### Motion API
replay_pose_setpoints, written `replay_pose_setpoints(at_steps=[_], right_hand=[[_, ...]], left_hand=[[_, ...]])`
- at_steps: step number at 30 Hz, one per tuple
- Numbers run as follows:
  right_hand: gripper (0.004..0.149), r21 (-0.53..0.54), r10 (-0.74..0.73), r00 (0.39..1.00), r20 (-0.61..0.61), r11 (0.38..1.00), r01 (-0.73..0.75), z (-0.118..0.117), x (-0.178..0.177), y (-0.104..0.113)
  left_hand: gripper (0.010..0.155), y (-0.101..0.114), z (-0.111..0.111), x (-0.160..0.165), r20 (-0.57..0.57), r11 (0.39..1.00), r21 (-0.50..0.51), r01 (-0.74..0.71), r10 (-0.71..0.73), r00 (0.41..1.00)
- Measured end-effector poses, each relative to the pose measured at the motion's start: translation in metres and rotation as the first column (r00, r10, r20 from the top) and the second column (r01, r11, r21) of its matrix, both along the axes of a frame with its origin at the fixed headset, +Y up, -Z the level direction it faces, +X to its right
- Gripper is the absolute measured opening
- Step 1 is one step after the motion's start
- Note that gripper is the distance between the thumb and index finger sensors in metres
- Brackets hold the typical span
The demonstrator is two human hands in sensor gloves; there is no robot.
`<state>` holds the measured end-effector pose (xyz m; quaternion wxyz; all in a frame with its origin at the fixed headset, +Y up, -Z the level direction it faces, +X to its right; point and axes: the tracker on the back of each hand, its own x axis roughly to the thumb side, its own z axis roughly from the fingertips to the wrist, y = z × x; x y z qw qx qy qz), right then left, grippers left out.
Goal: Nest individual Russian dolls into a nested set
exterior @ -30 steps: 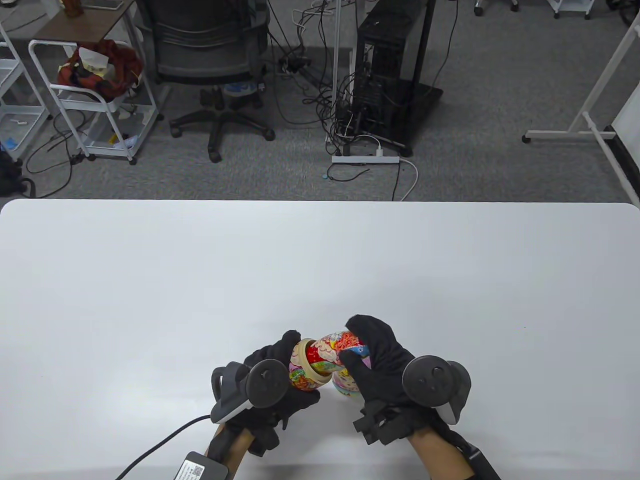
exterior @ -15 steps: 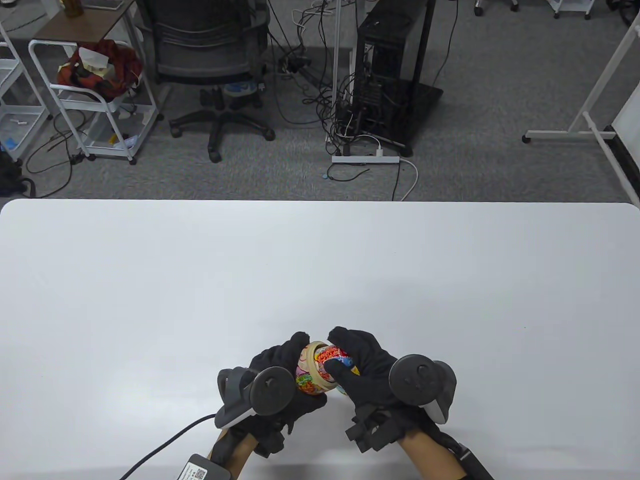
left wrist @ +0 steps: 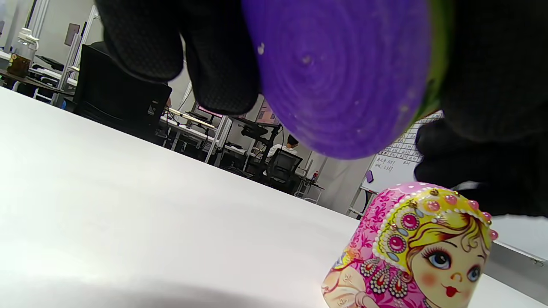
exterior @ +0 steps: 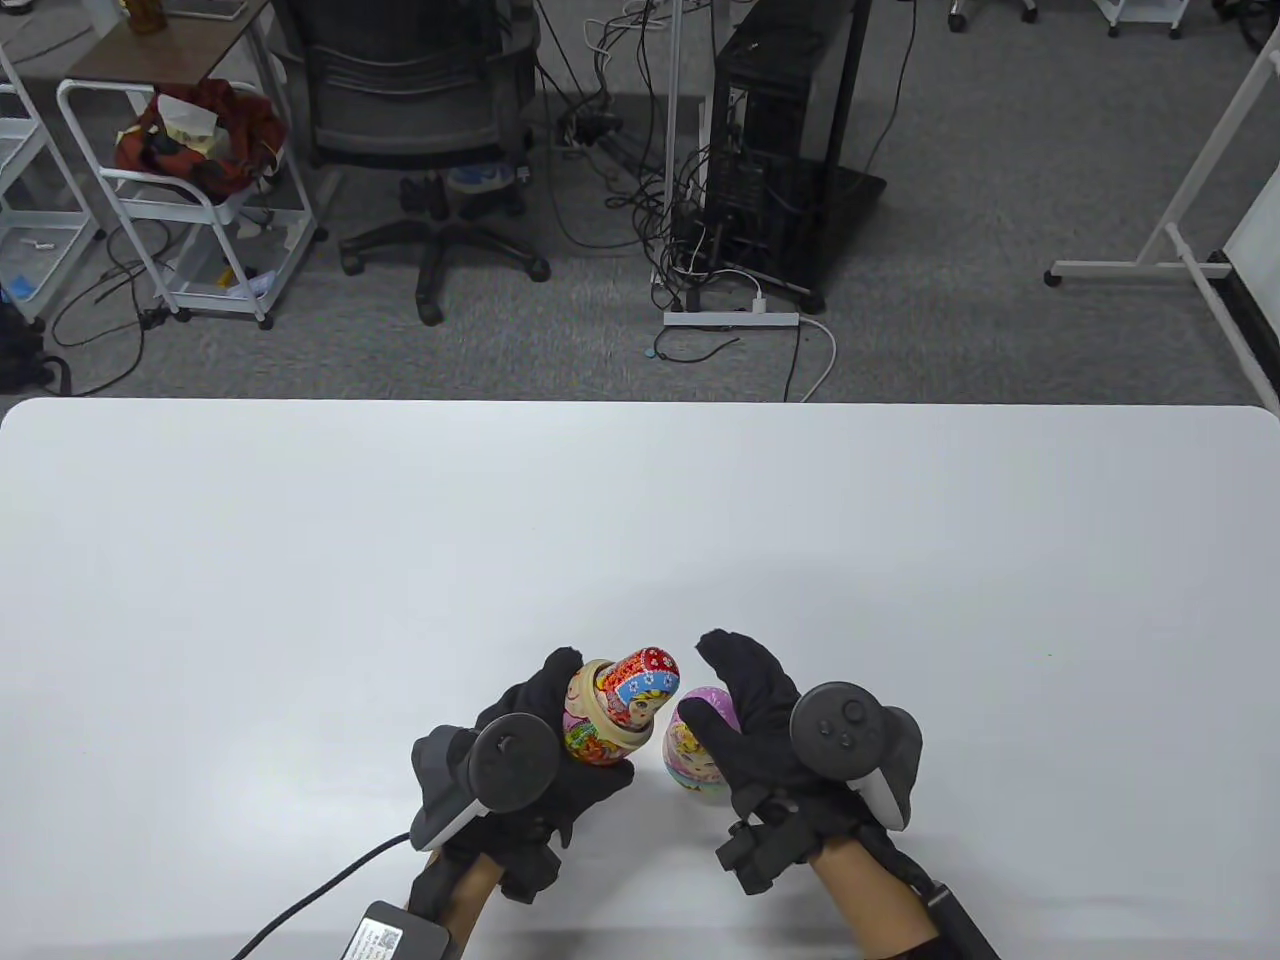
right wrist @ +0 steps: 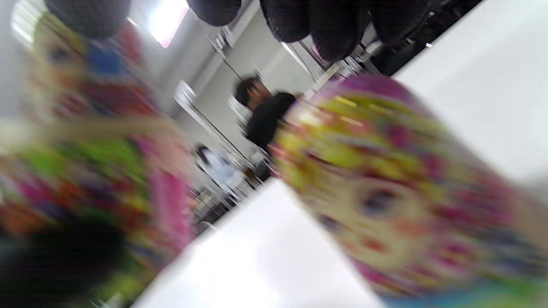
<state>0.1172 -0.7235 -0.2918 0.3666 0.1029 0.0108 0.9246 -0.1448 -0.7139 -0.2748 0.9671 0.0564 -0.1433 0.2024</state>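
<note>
My left hand grips the open bottom half of a larger doll, tilted a little to the right. A smaller red doll sits in it, its head sticking out above the rim. In the left wrist view I see the half's purple underside between my gloved fingers. The matching pink top half with a blonde painted face stands on the table, also in the left wrist view. My right hand is open just right of it, fingers spread, holding nothing. The right wrist view is blurred.
The white table stretches wide on all sides of my hands. A black cable and small box trail from my left wrist at the front edge. Beyond the far edge are an office chair, a computer tower and a cart.
My right hand pressed the red doll into the bottom half, then let go and drew back to the right, open. My left hand turned the bottom half more upright.
</note>
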Motion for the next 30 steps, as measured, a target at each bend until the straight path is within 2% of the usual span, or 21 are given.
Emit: replay_pose_setpoints(at_steps=[2, 5, 10, 15, 20, 22, 27, 30], right_hand=[[0.072, -0.070, 0.132, 0.991, -0.012, 0.989, -0.133, -0.004, -0.002, -0.012], [0.075, -0.116, 0.262, 0.963, -0.057, 0.957, -0.267, -0.006, -0.005, -0.023], [0.075, -0.128, 0.338, 0.939, -0.061, 0.931, -0.343, -0.007, -0.013, -0.032], [0.076, -0.117, 0.348, 0.936, -0.043, 0.929, -0.351, -0.008, -0.014, -0.029], [0.076, -0.047, 0.325, 0.946, 0.002, 0.945, -0.325, -0.007, -0.011, -0.025], [0.075, -0.060, 0.291, 0.957, 0.005, 0.955, -0.290, -0.008, -0.006, -0.020], [0.075, -0.059, 0.097, 0.989, 0.111, 0.994, -0.091, -0.013, 0.029, 0.000], [0.075, -0.007, -0.112, 0.979, 0.171, 0.993, 0.115, -0.014, 0.051, 0.012]], left_hand=[[0.115, -0.001, -0.001, 0.000, -0.004, 1.000, -0.008, -0.004, 0.004, 1.000], [0.115, -0.001, 0.000, 0.000, -0.012, 1.000, -0.017, -0.018, 0.018, 1.000], [0.115, -0.002, -0.001, -0.001, -0.011, 1.000, -0.015, -0.017, 0.017, 1.000], [0.115, -0.002, 0.000, 0.001, -0.003, 1.000, -0.016, -0.006, 0.006, 1.000], [0.115, -0.002, -0.001, 0.003, 0.008, 1.000, -0.017, 0.005, -0.004, 1.000], [0.115, -0.002, -0.001, 0.002, 0.007, 1.000, -0.015, 0.008, -0.008, 1.000], [0.115, -0.005, -0.002, 0.001, 0.011, 0.999, -0.033, 0.010, -0.009, 1.000], [0.115, -0.005, -0.002, 0.003, 0.020, 0.999, -0.027, 0.028, -0.027, 0.999]])
